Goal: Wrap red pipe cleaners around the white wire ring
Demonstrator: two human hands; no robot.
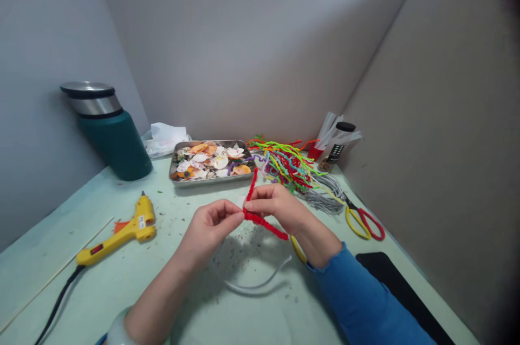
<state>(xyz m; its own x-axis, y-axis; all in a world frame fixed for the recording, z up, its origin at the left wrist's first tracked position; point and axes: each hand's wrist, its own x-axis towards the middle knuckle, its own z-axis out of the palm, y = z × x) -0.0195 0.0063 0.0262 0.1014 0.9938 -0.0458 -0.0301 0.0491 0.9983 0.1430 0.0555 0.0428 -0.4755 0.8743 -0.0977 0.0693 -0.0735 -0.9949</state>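
A bent red fuzzy stem (pixel 271 228) is held between my two hands over the middle of the table. My left hand (pixel 211 226) is closed, its thumb and index finger pinching the stem at its bend. My right hand (pixel 278 207) is closed on the stem just right of there; one end points up above the fingers, the other slants down to the right beneath them. Below the hands lies a pale curved band (pixel 258 288), its upper part hard to make out. A yellow object (pixel 298 250) shows partly behind my right wrist.
A metal tray (pixel 207 183) of shells, a pile of coloured stems (pixel 290 163) and a jar (pixel 337 147) stand behind. Left are a teal bottle (pixel 116 142), a yellow glue gun (pixel 122 236) and a thin stick (pixel 57 274); right, scissors (pixel 368 224) and a black flat object (pixel 400 293).
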